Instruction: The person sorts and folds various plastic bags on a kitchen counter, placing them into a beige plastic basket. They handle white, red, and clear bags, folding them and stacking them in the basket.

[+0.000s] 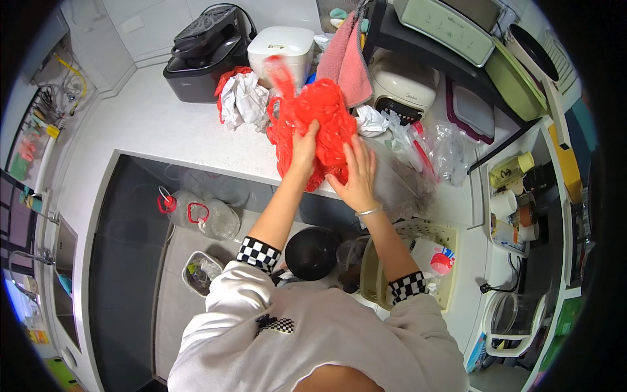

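Observation:
Crumpled red plastic bags (pixel 321 112) lie in a loose heap at the front edge of the white countertop. My left hand (pixel 305 147) rests on the left part of the heap, its thumb pressed into the plastic. Against the heap's lower right side lies my right hand (pixel 356 171), fingers spread. Whether either hand grips the plastic cannot be told. Crumpled white bags (pixel 245 100) sit to the left of the heap, partly over another red bag. Beyond my right hand are clear plastic bags (pixel 448 152) and a small white crumpled bag (pixel 371 121).
A black Midea appliance (pixel 201 76), a white rice cooker (pixel 281 46) and a cream Midea appliance (pixel 404 85) stand at the back. A pink towel (pixel 345 59) hangs from a rack. Below are large plastic bottles (pixel 215 218), a black pan (pixel 312 253) and a perforated basket (pixel 453 289).

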Demonstrator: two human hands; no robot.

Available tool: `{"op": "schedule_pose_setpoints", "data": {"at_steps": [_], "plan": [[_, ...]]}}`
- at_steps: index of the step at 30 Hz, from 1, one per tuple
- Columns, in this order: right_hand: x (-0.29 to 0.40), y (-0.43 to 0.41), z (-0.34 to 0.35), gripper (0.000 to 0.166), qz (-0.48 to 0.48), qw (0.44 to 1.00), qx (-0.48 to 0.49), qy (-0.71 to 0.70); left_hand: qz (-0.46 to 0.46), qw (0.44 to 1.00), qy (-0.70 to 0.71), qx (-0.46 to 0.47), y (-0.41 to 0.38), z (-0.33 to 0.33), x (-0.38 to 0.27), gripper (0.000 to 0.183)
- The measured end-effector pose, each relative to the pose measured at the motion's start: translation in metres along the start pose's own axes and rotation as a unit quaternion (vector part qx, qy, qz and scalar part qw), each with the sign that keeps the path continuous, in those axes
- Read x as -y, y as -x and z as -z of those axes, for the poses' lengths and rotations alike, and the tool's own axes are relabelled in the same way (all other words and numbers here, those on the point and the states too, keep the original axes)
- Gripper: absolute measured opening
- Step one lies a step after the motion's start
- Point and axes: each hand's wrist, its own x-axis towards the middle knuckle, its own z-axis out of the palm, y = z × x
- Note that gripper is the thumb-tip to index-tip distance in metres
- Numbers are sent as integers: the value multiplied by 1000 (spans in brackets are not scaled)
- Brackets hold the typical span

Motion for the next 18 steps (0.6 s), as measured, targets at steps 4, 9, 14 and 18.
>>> {"op": "schedule_pose_setpoints", "data": {"at_steps": [4, 9, 14, 18], "plan": [[-22, 19, -24, 82, -40, 990, 62, 123, -21, 997, 55, 40, 7, 21, -19, 37], [-19, 14, -36, 89, -80, 996, 41, 21, -69, 995, 67, -6, 27, 46, -40, 40], [-20, 20, -30, 83, -54, 996, 65, 36, -90, 993, 53, -52, 49, 71, -59, 40], [-24, 17, -23, 80, -25, 997, 56, 52, -100, 991, 52, -66, 64, 91, -58, 45]]}}
